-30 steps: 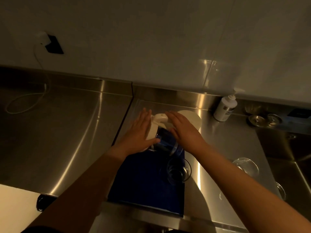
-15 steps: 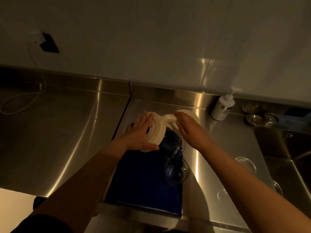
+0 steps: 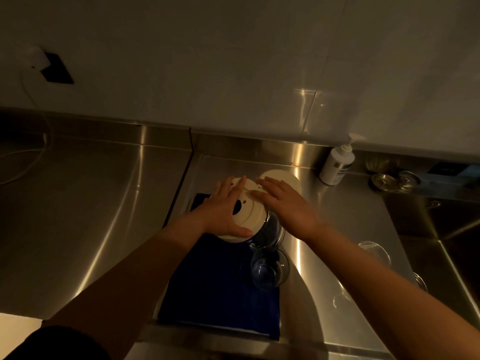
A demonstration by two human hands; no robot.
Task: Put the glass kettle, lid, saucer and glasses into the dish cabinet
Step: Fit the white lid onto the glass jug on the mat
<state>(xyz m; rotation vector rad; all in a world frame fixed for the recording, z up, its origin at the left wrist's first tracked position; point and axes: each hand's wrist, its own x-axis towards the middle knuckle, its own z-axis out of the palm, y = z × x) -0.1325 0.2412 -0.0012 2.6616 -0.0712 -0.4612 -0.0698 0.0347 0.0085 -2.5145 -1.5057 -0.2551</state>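
Note:
The glass kettle [image 3: 253, 211], with a white round base, is tipped on its side above the blue mat [image 3: 220, 294]. My left hand [image 3: 223, 209] holds the white base, fingers spread over it and thumb hooked under its rim. My right hand [image 3: 285, 206] lies flat against the kettle's right side, fingers straight. A white round saucer or lid [image 3: 288, 176] lies just behind my right hand. One clear glass [image 3: 268, 268] stands on the mat's right edge. A second glass [image 3: 374, 252] sits on the steel to the right, and a third glass [image 3: 419, 281] shows at the sink edge.
A steel counter [image 3: 104, 203] runs along the tiled wall. A white pump bottle [image 3: 336, 165] stands at the back right, with metal sink strainers [image 3: 384, 180] beside it. The sink basin [image 3: 454, 242] drops off at the right. A white cable and wall socket [image 3: 55, 72] are at the far left.
The kettle has been tipped over so its white base faces up and left. My left hand now wraps the base. My right hand left the handle and lies flat on the kettle's side.

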